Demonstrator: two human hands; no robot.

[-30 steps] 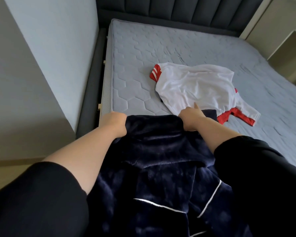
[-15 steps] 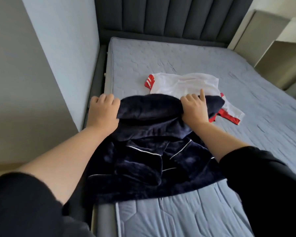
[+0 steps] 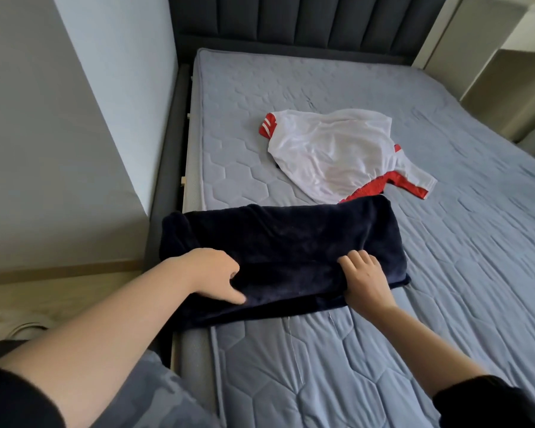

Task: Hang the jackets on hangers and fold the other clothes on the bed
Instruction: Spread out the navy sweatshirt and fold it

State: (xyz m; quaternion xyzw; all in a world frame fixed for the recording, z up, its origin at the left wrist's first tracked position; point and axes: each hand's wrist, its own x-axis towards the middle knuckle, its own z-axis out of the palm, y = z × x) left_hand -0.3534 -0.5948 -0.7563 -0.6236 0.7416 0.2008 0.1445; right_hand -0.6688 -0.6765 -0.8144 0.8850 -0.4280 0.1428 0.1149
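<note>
- Gripping the folded navy garment (image 3: 291,239) at its near edge, the left hand (image 3: 212,273) curls its fingers into the plush.
- That garment lies across the mattress (image 3: 445,242), overhanging its left side.
- The right hand (image 3: 365,282) clutches the same edge.
- A white and red shirt (image 3: 331,152) lies crumpled just beyond.

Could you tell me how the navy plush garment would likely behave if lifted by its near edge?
Probably floppy: the navy plush garment lies in soft rounded folds, so it should sag and unfold. Its thick pile suggests some weight and grip on the mattress.

Grey wall (image 3: 59,134), beige cabinet (image 3: 513,88)
</note>
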